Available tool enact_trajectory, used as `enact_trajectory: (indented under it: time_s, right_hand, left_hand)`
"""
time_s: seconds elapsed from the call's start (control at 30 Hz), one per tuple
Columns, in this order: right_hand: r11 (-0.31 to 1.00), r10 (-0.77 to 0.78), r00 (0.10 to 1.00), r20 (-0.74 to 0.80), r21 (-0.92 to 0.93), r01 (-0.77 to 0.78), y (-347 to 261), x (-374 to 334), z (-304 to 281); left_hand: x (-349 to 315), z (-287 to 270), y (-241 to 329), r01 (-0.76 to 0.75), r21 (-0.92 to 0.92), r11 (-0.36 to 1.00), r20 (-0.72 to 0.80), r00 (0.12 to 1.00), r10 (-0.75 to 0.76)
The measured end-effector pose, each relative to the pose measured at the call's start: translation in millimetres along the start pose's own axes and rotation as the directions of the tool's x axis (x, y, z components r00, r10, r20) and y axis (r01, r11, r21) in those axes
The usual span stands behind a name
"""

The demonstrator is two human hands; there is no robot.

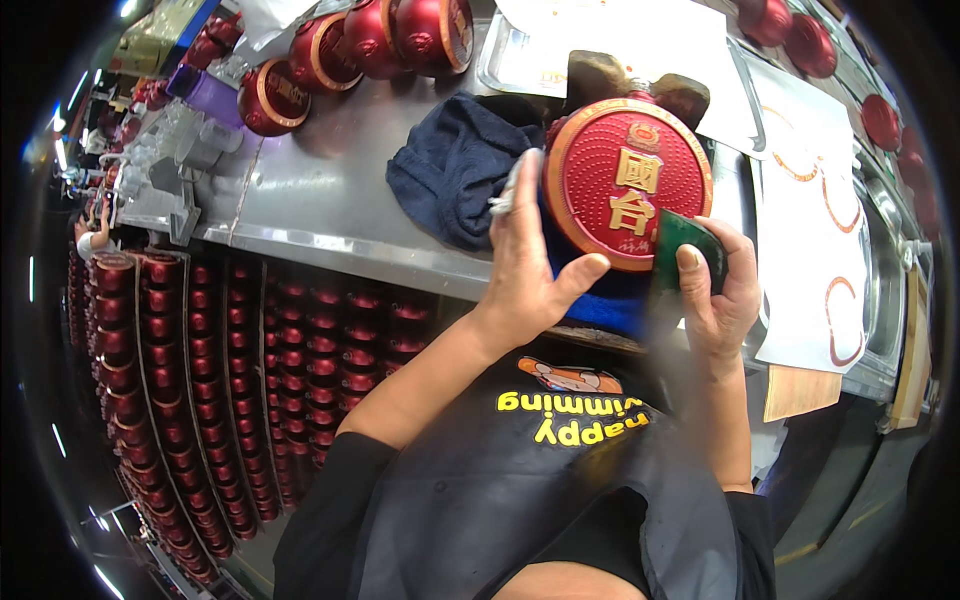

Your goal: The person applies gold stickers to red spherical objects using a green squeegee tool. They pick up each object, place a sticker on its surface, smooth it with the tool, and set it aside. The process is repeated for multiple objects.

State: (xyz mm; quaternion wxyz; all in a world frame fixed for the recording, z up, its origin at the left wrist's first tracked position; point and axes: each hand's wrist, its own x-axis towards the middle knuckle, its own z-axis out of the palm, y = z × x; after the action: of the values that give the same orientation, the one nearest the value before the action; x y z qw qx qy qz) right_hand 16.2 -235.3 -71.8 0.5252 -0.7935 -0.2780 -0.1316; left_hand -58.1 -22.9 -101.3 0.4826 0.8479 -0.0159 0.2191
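One red bottle (628, 185) sits upper right of centre, our left hand (522, 270) spread open beside it, seemingly for steadying. Our right hand (721, 295) pinches a green card (674, 236)

Bright glare on white paper (645, 35) — black, curved rim

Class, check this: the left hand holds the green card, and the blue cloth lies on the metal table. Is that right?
Wrong side: the head view shows the green card held in the right hand. The blue cloth does lie on the metal table.
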Motion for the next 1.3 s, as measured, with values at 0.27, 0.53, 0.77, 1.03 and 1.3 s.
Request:
enact_trajectory:
  time_s: [0.27, 0.53, 0.77, 1.03, 1.3]
  right_hand:
    - [0.999, 0.008, 1.0, -0.019, -0.051, -0.009, 1, 1, 2]
    - [0.997, -0.017, 1.0, -0.009, -0.069, 0.016, 4, 1, 2]
    - [0.998, 0.056, 0.998, 0.008, 0.001, -0.056, 7, -4, 2]
    - [0.997, 0.077, 0.997, 0.022, 0.007, -0.077, 9, -5, 0]
    - [0.997, 0.063, 0.998, 0.025, -0.056, -0.062, 5, -5, -1]
  left_hand:
    - [0, 3, -13, 0.022, -0.055, 0.998, 0.046, 0.999, -0.02]
    - [3, 1, -13, 0.118, -0.286, 0.951, 0.086, 0.992, -0.097]
    - [6, 4, -10, 0.133, -0.165, 0.977, 0.068, 0.99, -0.124]
    - [6, 5, -17, 0.069, -0.128, 0.989, 0.041, 0.997, -0.064]
    - [-39, 5, 17, -0.29, 0.463, 0.837, 0.074, 0.954, 0.29]
